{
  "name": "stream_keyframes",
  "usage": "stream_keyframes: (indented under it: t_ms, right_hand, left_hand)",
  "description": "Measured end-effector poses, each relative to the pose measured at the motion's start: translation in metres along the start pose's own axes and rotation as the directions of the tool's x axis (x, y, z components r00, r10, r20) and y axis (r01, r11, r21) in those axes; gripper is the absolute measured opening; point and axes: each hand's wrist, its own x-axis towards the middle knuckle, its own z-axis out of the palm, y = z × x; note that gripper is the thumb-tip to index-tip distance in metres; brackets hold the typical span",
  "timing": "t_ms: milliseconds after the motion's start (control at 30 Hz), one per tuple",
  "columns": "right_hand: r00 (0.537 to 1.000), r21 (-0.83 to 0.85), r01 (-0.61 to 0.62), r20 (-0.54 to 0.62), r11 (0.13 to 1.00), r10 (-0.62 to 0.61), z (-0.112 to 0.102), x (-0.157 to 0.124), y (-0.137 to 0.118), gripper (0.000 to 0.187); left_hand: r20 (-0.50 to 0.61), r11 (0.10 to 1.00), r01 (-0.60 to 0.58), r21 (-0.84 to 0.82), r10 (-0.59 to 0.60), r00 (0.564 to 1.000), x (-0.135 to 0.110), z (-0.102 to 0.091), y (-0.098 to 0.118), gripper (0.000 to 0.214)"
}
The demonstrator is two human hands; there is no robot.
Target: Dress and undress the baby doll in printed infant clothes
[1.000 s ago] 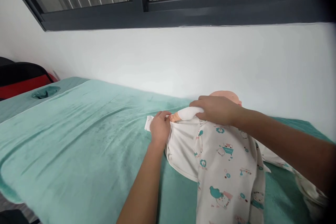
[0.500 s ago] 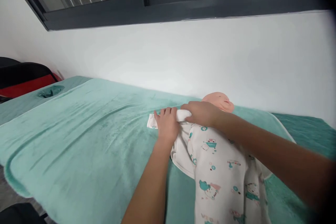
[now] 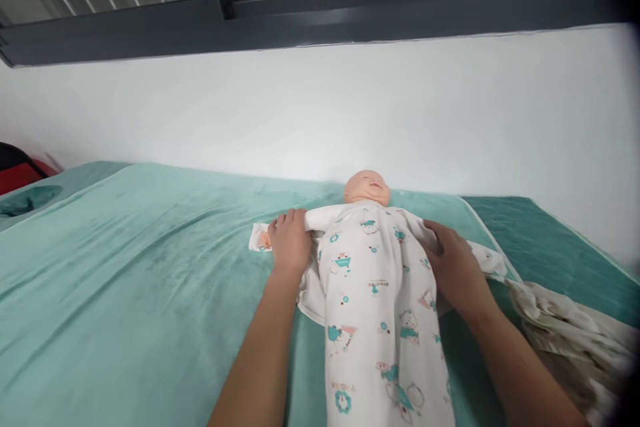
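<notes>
White garment (image 3: 361, 307) is cropped below, left grip (image 3: 291, 239) clasping its sleeve (image 3: 323, 215), right grip (image 3: 457, 268) unclear

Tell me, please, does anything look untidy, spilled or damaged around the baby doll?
One thing looks untidy: the pale cloth to the right of the baby doll is bunched into a crumpled heap, whereas the light green blanket lies mostly flat, with some creases. I see no spill or damage.

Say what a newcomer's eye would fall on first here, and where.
A smooth pinkish doll head lies just right of centre, before the white wall. Below it stretches a white, teal-printed cloth garment, the left hand and right hand at its sleeves, over a mint-green plush cover.
</notes>
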Motion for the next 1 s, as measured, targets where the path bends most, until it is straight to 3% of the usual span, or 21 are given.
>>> stream_keyframes:
  t_ms: [100,200,300,400,500,567,667,800,867,1000]
  right_hand:
    - [0.999,-0.136,0.021,0.035,0.990,-0.017,0.010,-0.003,0.013,0.047]
    - [0.999,-0.145,0.026,0.027,0.989,-0.022,0.011,0.003,0.015,0.043]
    - [1.000,-0.080,0.000,-0.029,0.997,-0.003,0.009,0.009,0.019,0.040]
    - [0.998,-0.016,-0.031,-0.062,0.999,0.030,0.008,0.014,0.024,0.038]
    - [0.994,0.011,-0.076,-0.074,0.997,0.076,0.008,0.017,0.024,0.037]
    - [0.992,0.012,-0.100,-0.077,0.995,0.100,0.009,0.018,0.023,0.036]
    - [0.992,-0.023,-0.112,-0.067,0.993,0.110,0.010,0.020,0.021,0.034]
    - [0.988,-0.028,-0.145,-0.054,0.989,0.143,0.010,0.022,0.024,0.028]
    - [0.986,-0.013,-0.158,-0.056,0.987,0.157,0.009,0.024,0.026,0.025]
    - [0.981,-0.011,-0.192,-0.042,0.981,0.191,0.006,0.026,0.029,0.026]
  left_hand:
    - [-0.026,0.999,0.024,0.028,-0.023,0.999,0.002,0.003,0.002,0.031]
    - [-0.017,1.000,0.029,-0.004,-0.029,0.999,0.005,0.004,0.004,0.032]
    - [0.004,0.979,0.014,-0.205,-0.014,1.000,0.001,-0.008,0.011,0.037]
    - [0.019,0.814,-0.036,-0.580,0.057,0.998,-0.009,-0.033,0.031,0.042]
    - [0.026,0.638,-0.174,-0.750,0.292,0.956,-0.017,-0.058,0.064,0.034]
    - [0.042,0.664,-0.326,-0.673,0.474,0.880,-0.016,-0.067,0.091,0.028]
    - [0.130,0.756,-0.514,-0.406,0.604,0.786,-0.003,-0.067,0.132,0.027]
    - [0.453,0.767,-0.620,-0.168,0.618,0.643,0.017,-0.054,0.177,0.028]
    - [0.546,0.776,-0.622,-0.104,0.568,0.616,0.023,-0.046,0.194,0.030]
    - [0.620,0.773,-0.633,-0.044,0.518,0.590,0.027,-0.035,0.213,0.039]
